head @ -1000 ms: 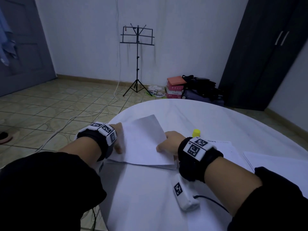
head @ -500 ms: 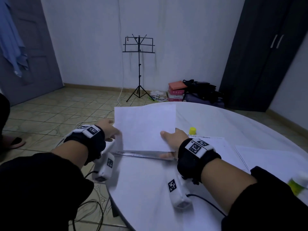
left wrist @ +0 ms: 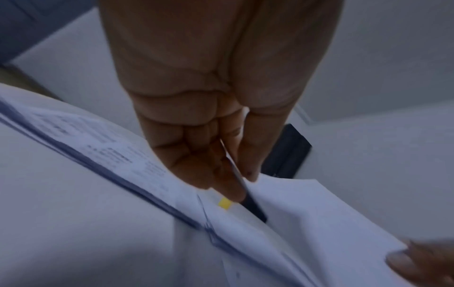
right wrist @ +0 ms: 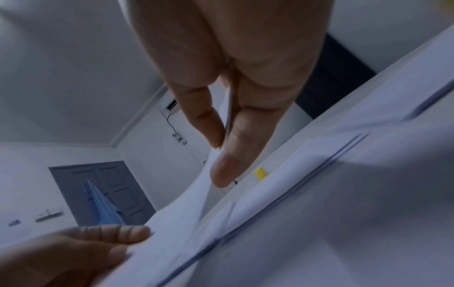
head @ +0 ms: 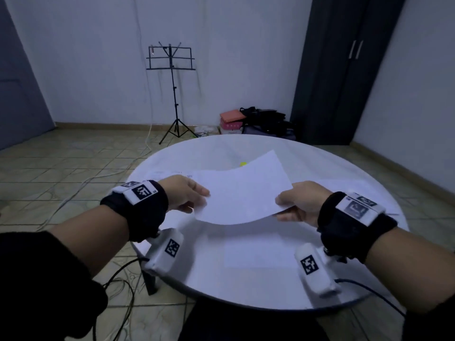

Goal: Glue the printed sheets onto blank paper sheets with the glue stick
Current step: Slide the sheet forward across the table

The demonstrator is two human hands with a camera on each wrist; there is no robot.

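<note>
Paper sheet is pinched at both ends: our left hand clamps its left edge between thumb and fingers, our right hand nips its right edge the same way. It sags in mid-air above the round white table. Printed sheets lie beneath, near a yellow glue stick cap.

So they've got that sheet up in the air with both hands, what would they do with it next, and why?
Probably lower it flat onto the table, near the front. The left hand and right hand each pinch an edge of the sheet, which sags above the tabletop. No glue can go on while it hangs. The yellow-capped glue stick stands just behind it, untouched.
</note>
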